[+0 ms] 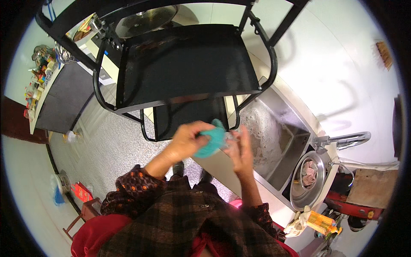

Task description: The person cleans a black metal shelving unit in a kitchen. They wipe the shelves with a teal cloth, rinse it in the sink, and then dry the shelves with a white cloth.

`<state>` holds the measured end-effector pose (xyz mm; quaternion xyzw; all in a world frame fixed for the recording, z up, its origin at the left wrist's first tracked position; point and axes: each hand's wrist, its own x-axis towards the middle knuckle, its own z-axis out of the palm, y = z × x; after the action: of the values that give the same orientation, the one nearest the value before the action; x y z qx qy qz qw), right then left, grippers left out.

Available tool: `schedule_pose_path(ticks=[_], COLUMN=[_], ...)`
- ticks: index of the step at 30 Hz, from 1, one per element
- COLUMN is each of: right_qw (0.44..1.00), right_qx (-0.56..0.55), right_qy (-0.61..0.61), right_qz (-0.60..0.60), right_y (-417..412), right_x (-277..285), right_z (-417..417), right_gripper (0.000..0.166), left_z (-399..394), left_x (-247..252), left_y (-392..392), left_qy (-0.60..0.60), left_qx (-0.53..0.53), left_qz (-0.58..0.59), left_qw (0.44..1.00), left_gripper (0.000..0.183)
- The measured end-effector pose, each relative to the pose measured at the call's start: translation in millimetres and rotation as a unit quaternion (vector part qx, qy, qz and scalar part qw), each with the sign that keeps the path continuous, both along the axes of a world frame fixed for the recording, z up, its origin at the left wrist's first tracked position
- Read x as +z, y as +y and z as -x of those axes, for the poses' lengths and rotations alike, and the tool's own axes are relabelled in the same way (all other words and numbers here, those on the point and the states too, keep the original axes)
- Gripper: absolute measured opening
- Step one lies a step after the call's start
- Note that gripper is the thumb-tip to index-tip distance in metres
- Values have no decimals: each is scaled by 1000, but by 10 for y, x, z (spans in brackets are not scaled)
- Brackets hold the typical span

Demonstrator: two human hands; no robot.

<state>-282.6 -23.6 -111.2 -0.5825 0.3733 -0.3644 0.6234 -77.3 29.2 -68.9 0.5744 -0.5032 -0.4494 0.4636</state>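
A teal cloth is bunched in my left hand, whose thumb presses on it. My right hand is just to the right of the cloth, fingers raised and apart; blur hides whether its fingertips touch the cloth. Both hands are over the counter's front edge, beside a stainless steel sink holding foamy water. Ahead of me stands a black metal rack, with an upper shelf and a lower shelf.
A chrome faucet reaches out at the right. Near it are a metal basin with a pinkish cloth and an orange bottle. Bottles and jars line a ledge at left. A lidded pan sits behind the rack.
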Motion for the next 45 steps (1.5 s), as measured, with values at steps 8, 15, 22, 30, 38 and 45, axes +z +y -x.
schedule_pose_path(ticks=[8,15,22,30,38,45], right_qw=[993,912,910,996,893,963], right_qx=[-104,-166,-118,-58,101,178], right_qy=[-41,174,263,58,387,187], right_qz=[29,332,296,36,205,73], right_y=[-372,-648,-444,-1109,-2004,-2024], right_x=[311,-271,-777,-416,585,-88], right_z=[196,-543,-235,230,-587,-991], right_gripper=[41,48,46,57,39,32], left_z=[-88,-345,-353,-362,-282,-297], left_x=[1324,1436,1392,1427,1436,1407], left_y=[-137,-392,-444,-431,-474,-552], left_qy=[-523,-649,-614,-635,-631,-629], left_qx=[156,89,50,44,45,41], left_qz=[397,168,132,111,89,76], left_qw=[738,737,777,763,769,773], left_gripper=[44,72,72,95,91,92])
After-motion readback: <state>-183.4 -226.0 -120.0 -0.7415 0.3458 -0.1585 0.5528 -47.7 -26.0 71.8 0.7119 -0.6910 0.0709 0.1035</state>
